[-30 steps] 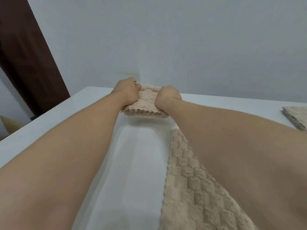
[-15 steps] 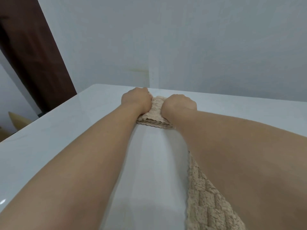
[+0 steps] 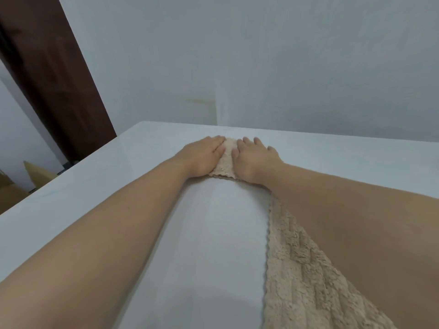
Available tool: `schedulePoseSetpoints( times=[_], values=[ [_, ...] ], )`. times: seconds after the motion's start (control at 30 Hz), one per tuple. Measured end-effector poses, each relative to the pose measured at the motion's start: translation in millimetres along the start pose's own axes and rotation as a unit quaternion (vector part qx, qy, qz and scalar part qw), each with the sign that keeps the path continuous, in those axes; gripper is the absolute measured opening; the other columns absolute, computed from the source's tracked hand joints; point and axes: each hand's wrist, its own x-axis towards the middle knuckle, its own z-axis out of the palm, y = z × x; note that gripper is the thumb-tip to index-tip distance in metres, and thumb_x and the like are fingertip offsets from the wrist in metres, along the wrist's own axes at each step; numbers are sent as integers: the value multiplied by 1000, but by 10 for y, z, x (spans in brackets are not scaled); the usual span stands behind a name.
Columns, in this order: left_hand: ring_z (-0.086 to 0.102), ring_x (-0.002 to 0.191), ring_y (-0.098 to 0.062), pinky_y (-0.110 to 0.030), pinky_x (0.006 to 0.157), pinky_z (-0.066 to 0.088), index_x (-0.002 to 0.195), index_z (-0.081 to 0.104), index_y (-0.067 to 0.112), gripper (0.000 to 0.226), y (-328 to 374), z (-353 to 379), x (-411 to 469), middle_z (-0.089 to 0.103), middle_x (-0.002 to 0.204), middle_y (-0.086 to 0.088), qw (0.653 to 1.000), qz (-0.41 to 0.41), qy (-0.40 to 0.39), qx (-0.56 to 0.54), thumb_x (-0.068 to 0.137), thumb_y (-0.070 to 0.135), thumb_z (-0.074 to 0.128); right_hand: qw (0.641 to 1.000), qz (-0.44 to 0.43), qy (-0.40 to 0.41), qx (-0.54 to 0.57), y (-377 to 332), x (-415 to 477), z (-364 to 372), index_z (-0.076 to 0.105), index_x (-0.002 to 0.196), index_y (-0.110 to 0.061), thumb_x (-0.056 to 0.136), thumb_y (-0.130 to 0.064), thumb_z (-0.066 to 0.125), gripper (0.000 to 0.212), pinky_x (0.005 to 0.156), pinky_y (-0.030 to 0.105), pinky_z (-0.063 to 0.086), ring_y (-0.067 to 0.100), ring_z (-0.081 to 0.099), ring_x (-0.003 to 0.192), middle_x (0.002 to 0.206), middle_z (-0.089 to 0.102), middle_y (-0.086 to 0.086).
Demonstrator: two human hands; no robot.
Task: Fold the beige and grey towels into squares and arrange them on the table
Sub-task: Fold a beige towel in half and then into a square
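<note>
On the white surface (image 3: 142, 186) the folded beige towel (image 3: 225, 162) lies toward the far edge. The left hand (image 3: 204, 154) presses flat on the towel's left side and the right hand (image 3: 255, 157) on its right; each grip is open, fingers straight, clasping nothing. A second beige towel (image 3: 304, 269) lies spread nearer than the folded one, partly under the right forearm.

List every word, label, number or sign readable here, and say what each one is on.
None: no text, label, number or sign shows anywhere in this view.
The folded beige towel under the left hand and right hand, the nearer beige towel, the white table, the wall and the brown door all show plain surfaces.
</note>
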Motion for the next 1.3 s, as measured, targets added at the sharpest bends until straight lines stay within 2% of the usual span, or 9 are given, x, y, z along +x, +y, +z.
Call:
schedulePoseSetpoints(
  times=[0.2,0.37,0.5,0.6,0.73,0.87,1.03,1.17,1.3],
  values=[
    [6,158,-15,-46,128,8,164,15,24,56,-60,104,-28,10,172,6,999,-18,-29,12,111,42,19,997,34,-65,-12,68,9,55,3,162,-18,104,-40,10,62,121,61,0,24,-1,156,170,0,-5],
    [3,159,-23,-51,127,1,163,11,15,60,224,-124,-14,11,172,1,981,-67,-18,182,110,42,11,996,36,-76,-26,53,15,-161,-2,162,-19,106,-37,12,61,121,61,-6,20,-7,156,170,-5,-6],
    [7,158,-25,-45,128,5,162,11,7,60,603,-241,-295,14,171,-6,981,-105,28,158,108,27,26,995,-4,-62,-76,200,-341,-379,38,148,-13,103,-25,32,47,119,62,10,28,17,152,161,28,5],
    [14,157,-27,-43,127,12,159,24,6,59,881,-184,-677,21,169,-9,983,-104,16,150,102,18,35,999,21,-22,-40,396,-772,-518,55,105,-14,99,-19,37,19,100,42,36,29,51,110,128,59,6],
    [52,133,-31,-35,95,45,127,62,11,35,1399,-233,-1220,58,139,-4,990,-128,41,34,96,14,45,997,64,31,12,588,-1395,-724,63,124,-14,93,-13,43,36,88,39,55,31,64,103,124,64,6],
    [59,98,-21,-28,79,41,109,67,17,21,1916,-223,-1707,62,110,2,984,-156,55,-64,98,19,49,992,73,92,-51,761,-2141,-826,68,120,-14,86,-4,47,41,81,37,54,32,68,97,112,71,8],
    [61,108,-23,-31,84,45,117,68,13,29,2368,-54,-2109,65,127,-3,981,-177,40,-66,97,25,51,982,107,138,-74,1100,-2921,-803,74,102,-15,87,-9,51,28,76,34,51,28,61,95,97,71,6],
    [60,101,-28,-39,86,50,85,60,16,22,2595,84,-2253,66,107,-6,983,-183,28,-17,97,31,50,973,140,175,-64,1456,-3259,-768,75,94,-16,91,-13,51,24,72,35,50,27,57,90,89,70,3],
    [59,116,-29,-42,97,48,115,69,17,37,2640,195,-2347,65,125,-5,981,-169,100,12,103,41,45,959,171,203,-95,1670,-3368,-672,67,77,-18,95,-21,51,24,62,33,36,25,46,80,75,59,0]
  ],
)
